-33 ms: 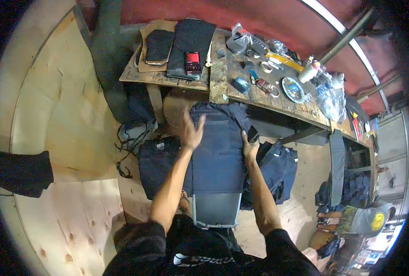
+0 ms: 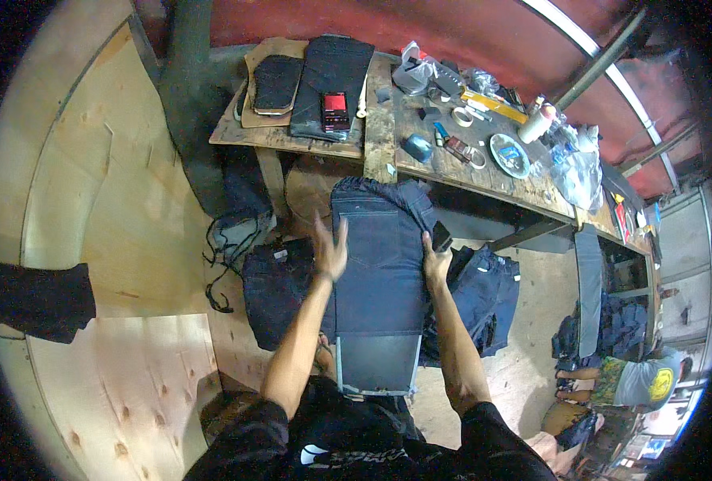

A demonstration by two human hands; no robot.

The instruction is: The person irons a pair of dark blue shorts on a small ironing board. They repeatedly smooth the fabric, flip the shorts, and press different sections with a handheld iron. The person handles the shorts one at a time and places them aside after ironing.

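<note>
Denim, dark blue and folded into a long panel, fills the centre of the frame: a pair of jeans (image 2: pixel 378 268) draped over a grey metal board (image 2: pixel 377 362) that juts up from the lower middle, just above the person's black shirt. Both bare forearms rise from the bottom edge. The left hand (image 2: pixel 330 247) is open, fingers spread, at the left edge of the jeans near a back pocket; whether the palm presses the cloth or only hovers cannot be told. The right hand (image 2: pixel 436 258) sits on the right edge of the jeans, closed around a small dark object (image 2: pixel 441 236) (too small to identify).

More dark denim lies heaped on either side of the board, one pile (image 2: pixel 280 289) at centre left and another (image 2: pixel 484 298) at centre right, on a plywood floor (image 2: pixel 131 369). A tangle of black cord (image 2: pixel 219 264) sits just left of the left pile.

Beyond the jeans, across the upper middle, runs a worn wooden workbench (image 2: pixel 380 136) carrying flat dark fabric pieces (image 2: pixel 332 72), a red-and-black phone (image 2: pixel 335 111), tape rolls (image 2: pixel 461 116), a round plate (image 2: pixel 510 154) and clear plastic bags (image 2: pixel 576 172). At the lower right edge, another person in a grey shirt (image 2: pixel 640 383) is bent over.
</note>
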